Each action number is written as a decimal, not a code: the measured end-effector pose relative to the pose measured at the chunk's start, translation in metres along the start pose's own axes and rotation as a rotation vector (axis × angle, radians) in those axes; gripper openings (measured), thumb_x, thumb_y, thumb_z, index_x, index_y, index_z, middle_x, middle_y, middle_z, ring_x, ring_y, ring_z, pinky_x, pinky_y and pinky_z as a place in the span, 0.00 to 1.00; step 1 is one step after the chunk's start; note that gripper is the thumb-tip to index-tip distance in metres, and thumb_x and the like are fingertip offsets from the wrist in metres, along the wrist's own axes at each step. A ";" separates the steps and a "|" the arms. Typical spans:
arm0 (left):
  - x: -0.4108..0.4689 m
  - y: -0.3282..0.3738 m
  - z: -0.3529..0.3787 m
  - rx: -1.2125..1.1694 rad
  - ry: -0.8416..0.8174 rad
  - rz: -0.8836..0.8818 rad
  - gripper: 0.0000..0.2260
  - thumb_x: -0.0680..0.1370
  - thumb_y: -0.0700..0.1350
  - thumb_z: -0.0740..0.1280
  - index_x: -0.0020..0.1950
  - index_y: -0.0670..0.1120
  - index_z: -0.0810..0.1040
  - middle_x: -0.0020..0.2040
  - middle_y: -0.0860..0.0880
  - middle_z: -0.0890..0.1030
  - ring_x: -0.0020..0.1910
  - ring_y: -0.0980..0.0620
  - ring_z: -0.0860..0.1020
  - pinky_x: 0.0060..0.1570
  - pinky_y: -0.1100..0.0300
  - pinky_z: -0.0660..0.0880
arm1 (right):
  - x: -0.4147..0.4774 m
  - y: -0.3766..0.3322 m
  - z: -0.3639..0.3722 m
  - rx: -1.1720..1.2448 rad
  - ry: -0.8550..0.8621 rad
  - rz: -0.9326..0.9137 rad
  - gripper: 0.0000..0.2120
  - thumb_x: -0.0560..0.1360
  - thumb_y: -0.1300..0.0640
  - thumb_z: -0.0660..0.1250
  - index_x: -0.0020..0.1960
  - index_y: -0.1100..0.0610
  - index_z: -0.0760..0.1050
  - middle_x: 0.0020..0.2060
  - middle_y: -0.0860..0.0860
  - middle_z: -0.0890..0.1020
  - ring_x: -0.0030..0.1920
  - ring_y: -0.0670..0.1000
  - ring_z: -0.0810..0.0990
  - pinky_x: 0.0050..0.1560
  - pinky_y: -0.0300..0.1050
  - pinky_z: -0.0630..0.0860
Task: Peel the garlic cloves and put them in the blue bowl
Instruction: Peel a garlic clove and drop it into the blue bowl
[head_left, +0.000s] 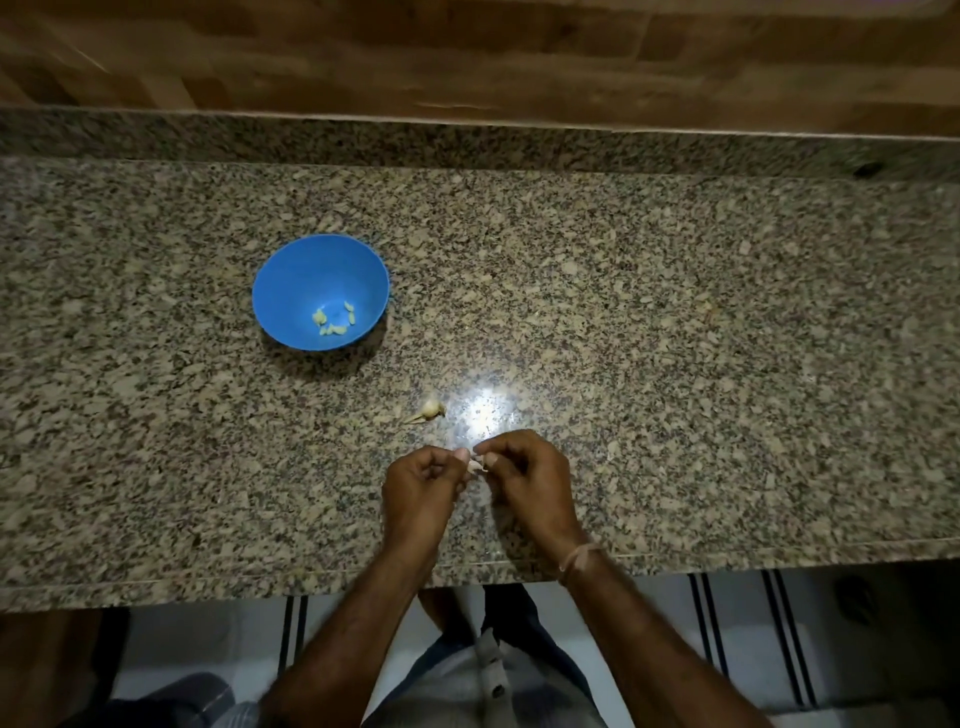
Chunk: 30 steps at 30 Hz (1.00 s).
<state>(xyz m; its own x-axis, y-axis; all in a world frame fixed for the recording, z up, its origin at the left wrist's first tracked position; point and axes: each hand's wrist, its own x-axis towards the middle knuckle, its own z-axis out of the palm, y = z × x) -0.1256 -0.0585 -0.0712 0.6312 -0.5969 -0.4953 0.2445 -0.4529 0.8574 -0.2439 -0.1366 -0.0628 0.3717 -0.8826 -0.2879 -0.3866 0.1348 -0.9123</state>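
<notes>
A blue bowl (311, 270) stands on the granite counter at the left, with several peeled pale-yellow garlic cloves (335, 319) at its bottom. Near the counter's front edge, my left hand (421, 480) and my right hand (524, 475) meet, fingers curled, both pinching one small garlic clove (475, 464) between their fingertips. Most of that clove is hidden by the fingers. A bit of garlic with papery skin (430, 410) lies on the counter just beyond my hands.
The speckled granite counter (675, 338) runs wide to the right, with a raised back ledge and a wooden wall behind. A bright light glare sits just beyond my hands. Below the front edge I see a tiled floor.
</notes>
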 end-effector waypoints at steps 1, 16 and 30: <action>0.001 0.001 0.003 -0.016 0.006 -0.022 0.11 0.79 0.46 0.75 0.39 0.43 0.84 0.33 0.44 0.84 0.32 0.48 0.81 0.36 0.55 0.77 | 0.001 0.001 0.001 -0.006 -0.015 -0.008 0.08 0.78 0.67 0.71 0.48 0.55 0.86 0.43 0.48 0.87 0.45 0.48 0.87 0.48 0.46 0.84; 0.003 -0.005 -0.010 0.246 0.131 0.158 0.05 0.78 0.39 0.74 0.46 0.50 0.85 0.42 0.53 0.86 0.42 0.56 0.85 0.43 0.60 0.83 | 0.006 0.014 -0.013 0.094 0.025 0.024 0.12 0.79 0.70 0.69 0.50 0.54 0.84 0.49 0.49 0.86 0.44 0.52 0.87 0.46 0.50 0.85; -0.012 -0.004 -0.030 0.383 0.202 0.274 0.04 0.78 0.46 0.74 0.47 0.55 0.83 0.43 0.57 0.84 0.43 0.58 0.81 0.42 0.56 0.79 | 0.007 -0.016 0.023 -0.674 -0.135 -0.337 0.03 0.82 0.53 0.68 0.54 0.51 0.79 0.49 0.46 0.76 0.51 0.51 0.74 0.42 0.46 0.65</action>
<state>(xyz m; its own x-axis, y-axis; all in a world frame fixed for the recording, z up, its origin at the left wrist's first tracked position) -0.1123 -0.0298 -0.0648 0.7732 -0.6051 -0.1898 -0.2133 -0.5300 0.8207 -0.2153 -0.1347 -0.0570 0.6440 -0.7587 -0.0983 -0.6492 -0.4740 -0.5949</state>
